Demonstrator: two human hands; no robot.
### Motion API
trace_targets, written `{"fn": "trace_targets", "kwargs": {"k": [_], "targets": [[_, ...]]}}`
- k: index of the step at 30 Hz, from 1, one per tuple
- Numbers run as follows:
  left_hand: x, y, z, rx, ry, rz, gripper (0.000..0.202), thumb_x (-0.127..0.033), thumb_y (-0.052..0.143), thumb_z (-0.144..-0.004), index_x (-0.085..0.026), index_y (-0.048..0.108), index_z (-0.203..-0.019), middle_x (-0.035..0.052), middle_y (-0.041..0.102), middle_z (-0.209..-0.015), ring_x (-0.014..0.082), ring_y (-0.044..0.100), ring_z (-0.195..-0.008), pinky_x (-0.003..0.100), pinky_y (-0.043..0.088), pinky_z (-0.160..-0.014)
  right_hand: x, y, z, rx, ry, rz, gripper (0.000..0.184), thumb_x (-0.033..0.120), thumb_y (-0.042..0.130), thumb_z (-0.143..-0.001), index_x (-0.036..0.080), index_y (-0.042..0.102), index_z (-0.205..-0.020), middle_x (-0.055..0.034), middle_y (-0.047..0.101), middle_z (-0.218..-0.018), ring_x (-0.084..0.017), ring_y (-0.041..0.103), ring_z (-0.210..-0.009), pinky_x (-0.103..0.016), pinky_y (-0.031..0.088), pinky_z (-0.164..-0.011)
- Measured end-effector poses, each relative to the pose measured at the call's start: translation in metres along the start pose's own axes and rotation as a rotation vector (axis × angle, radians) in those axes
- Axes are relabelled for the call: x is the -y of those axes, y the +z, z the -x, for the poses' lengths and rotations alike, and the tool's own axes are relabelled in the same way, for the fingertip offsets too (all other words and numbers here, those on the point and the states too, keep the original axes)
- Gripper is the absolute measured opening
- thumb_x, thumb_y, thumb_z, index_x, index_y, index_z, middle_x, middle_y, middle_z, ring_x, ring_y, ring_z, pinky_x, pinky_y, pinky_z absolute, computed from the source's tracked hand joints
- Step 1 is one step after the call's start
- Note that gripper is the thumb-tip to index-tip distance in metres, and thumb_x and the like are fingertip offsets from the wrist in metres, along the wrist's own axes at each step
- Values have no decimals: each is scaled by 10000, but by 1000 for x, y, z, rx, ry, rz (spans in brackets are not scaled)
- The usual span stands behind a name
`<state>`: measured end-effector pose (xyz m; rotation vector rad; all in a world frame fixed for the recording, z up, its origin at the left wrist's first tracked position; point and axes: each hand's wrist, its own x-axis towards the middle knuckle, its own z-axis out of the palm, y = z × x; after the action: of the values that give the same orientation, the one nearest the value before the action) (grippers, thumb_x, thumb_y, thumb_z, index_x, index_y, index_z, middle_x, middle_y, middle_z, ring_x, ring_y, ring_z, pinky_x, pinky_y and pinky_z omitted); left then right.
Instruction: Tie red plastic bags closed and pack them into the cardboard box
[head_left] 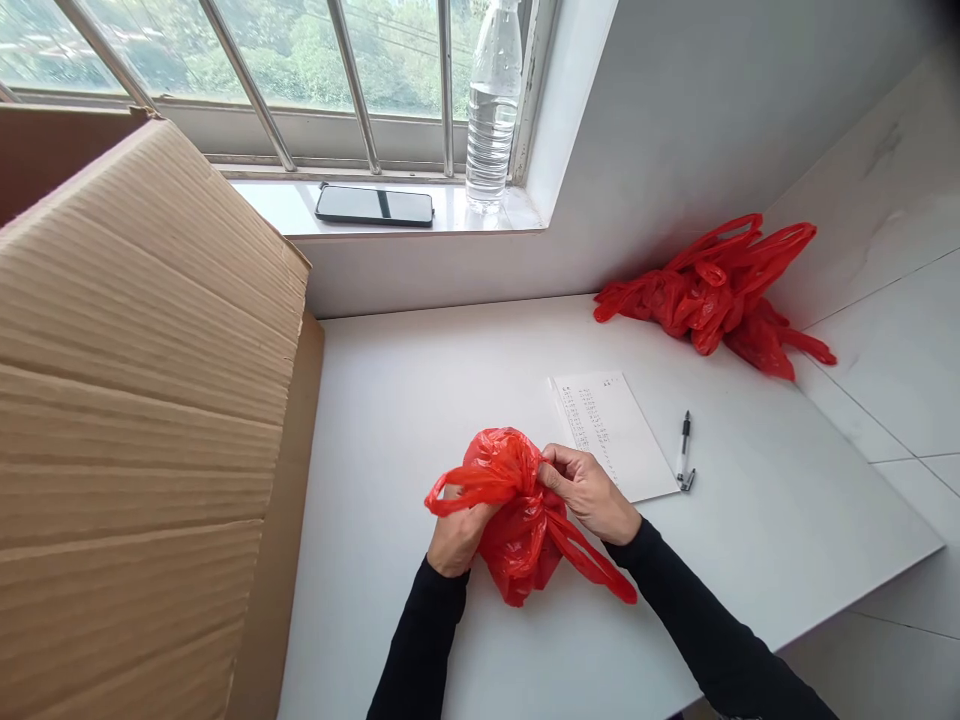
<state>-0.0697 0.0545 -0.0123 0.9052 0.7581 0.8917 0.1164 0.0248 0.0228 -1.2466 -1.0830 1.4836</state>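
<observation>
A red plastic bag [517, 560] with a bulging body is between my two hands over the white table [390, 400]. Its neck is gathered into a knot, and two handle loops stick out, one to the left and one to the lower right. My left hand [456, 535] is closed on the bag's left side, its fingers partly hidden by the plastic and a loop. With thumb and fingers pinched together, my right hand [589, 490] grips the plastic beside the knot. What the bag contains is hidden.
A large cardboard box [150, 420] stands at the left. Behind my right hand lie a written notepad [611, 430] and a pen [684, 445]. More red plastic bags [705, 300] are heaped in the back right corner. The windowsill holds a phone [375, 205] and a water bottle [492, 130].
</observation>
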Motion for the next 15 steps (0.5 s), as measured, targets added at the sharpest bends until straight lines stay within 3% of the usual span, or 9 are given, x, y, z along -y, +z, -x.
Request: {"fn": "trace_targets", "kwargs": {"k": [5, 8, 11, 13, 15], "targets": [[-5, 5, 0, 35, 37, -32, 414, -303, 866, -673, -160, 686, -1017, 77, 705, -923, 254, 665, -831, 361, 557, -758, 11, -2, -1, 110, -16, 142, 274, 418, 497, -995, 231, 670, -1095, -31, 671, -1010, -195, 623, -929, -355, 492, -884], [-3, 6, -1, 8, 91, -31, 386, -332, 847, -697, -168, 682, -1005, 58, 685, -912, 231, 638, -826, 355, 546, -778, 14, 1, 2, -44, -56, 221, 321, 423, 480, -996, 277, 573, -1266, -49, 631, -1168, -224, 595, -1095, -415, 467, -1001], [-4, 10, -1, -1, 86, -42, 369, -297, 858, -685, -182, 680, -987, 44, 679, -933, 215, 624, -825, 344, 537, -795, 18, 9, 9, -223, -237, 422, 369, 443, 574, -946, 310, 532, -1288, -62, 552, -1265, -250, 520, -1203, -464, 428, -1057], [-8, 13, -1, 0, 73, -39, 340, -274, 842, -710, -190, 680, -996, 43, 676, -946, 224, 633, -863, 343, 537, -814, 23, 17, 13, -145, -435, 616, 439, 460, 701, -858, 323, 572, -1255, -66, 512, -1294, -280, 476, -1227, -488, 408, -1066], [-12, 17, -2, -17, 45, -4, 262, -290, 776, -785, -181, 685, -1005, 57, 677, -952, 246, 647, -898, 366, 546, -829, 28, 24, 15, -6, -622, 799, 384, 409, 762, -817, 324, 642, -1172, -63, 509, -1309, -292, 461, -1214, -497, 397, -1055]]}}
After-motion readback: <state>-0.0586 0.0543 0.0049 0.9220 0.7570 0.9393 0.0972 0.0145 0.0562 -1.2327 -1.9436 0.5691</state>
